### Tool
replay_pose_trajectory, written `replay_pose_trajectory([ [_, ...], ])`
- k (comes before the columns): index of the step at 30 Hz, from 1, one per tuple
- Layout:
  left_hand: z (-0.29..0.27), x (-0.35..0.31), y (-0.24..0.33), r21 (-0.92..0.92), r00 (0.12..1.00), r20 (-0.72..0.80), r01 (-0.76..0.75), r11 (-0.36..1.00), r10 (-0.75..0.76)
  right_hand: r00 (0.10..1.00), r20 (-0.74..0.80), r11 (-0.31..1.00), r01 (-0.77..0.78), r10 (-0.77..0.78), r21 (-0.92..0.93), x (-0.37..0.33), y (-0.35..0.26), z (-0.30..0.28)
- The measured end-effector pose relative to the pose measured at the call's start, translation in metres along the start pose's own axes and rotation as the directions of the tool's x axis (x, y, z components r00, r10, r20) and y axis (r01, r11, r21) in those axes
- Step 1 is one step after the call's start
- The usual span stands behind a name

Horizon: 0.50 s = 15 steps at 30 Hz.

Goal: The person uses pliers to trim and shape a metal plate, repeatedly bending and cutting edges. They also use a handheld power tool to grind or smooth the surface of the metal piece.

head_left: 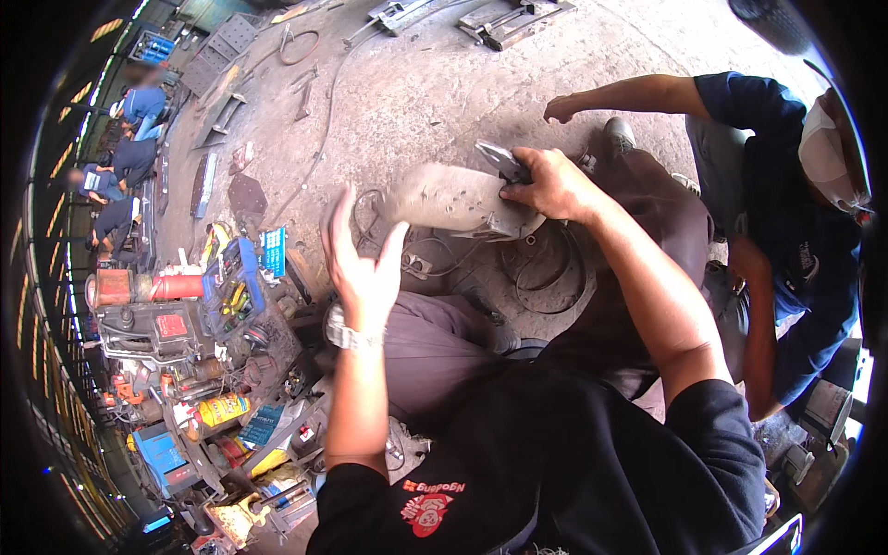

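The left hand (361, 273) is spread wide with nothing in it, just left of the grey block (449, 199); whether its thumb touches, I cannot tell. The right hand (560, 185) grips a dark flat tool (499, 159) over the block's right end. Well beyond the block lies a metal frame (513, 23).

left hand (363, 277) spread, right hand (558, 187) seemingly curled tight

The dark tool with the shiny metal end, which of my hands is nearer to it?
Right. Your right hand grips the dark tool; your left hand is open and apart from it, off to the left, near the left end of the grey piece.
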State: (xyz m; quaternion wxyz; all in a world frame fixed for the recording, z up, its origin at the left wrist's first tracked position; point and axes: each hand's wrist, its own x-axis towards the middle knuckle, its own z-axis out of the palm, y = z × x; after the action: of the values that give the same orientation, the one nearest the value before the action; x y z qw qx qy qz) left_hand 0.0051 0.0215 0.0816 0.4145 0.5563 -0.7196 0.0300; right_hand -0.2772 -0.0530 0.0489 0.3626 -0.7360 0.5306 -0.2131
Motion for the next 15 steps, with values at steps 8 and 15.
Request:
replay_pose_trajectory([
  [8, 0.007, 0.065, -0.015, -0.264, 0.249, 0.962, 0.726, 0.635, 0.115, 0.888, 0.314, 0.897, 0.403, -0.336, -0.180, 0.020, -0.042, -0.022],
  [15, 0.041, 0.029, 0.000, -0.147, 0.095, 0.980, 0.940, 0.309, 0.177, 0.813, 0.407, 0.804, 0.539, -0.417, -0.251, 0.011, -0.054, -0.031],
])
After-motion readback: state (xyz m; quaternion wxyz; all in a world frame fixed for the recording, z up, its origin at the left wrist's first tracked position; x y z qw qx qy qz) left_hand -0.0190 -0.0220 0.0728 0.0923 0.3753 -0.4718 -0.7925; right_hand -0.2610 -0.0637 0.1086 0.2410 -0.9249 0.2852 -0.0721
